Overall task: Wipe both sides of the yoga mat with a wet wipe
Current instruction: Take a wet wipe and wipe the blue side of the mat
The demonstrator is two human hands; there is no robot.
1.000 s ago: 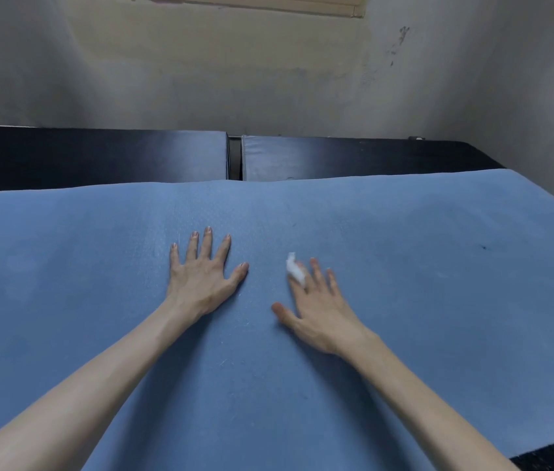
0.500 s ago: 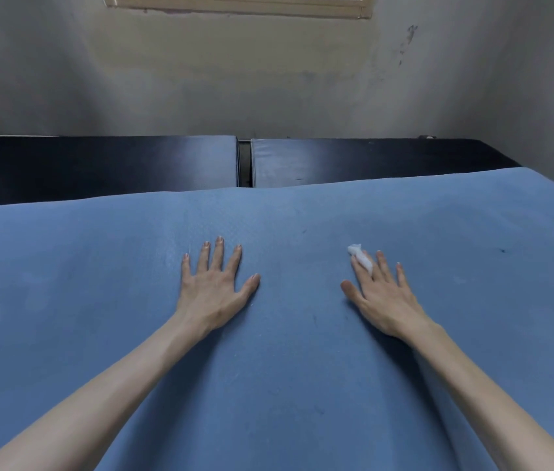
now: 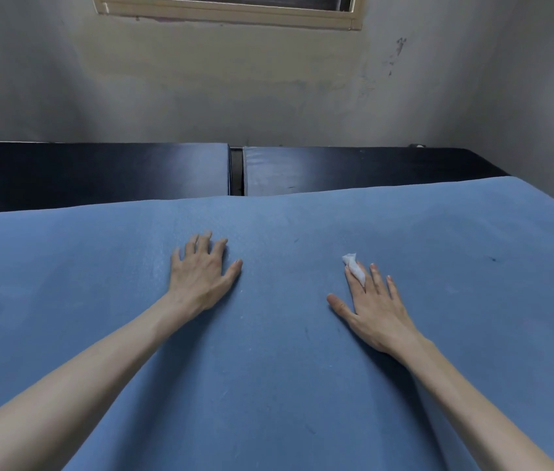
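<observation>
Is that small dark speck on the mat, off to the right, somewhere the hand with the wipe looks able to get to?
Probably yes. The right hand lies flat on the mat with the wipe, and only bare mat lies between it and the speck.
</observation>
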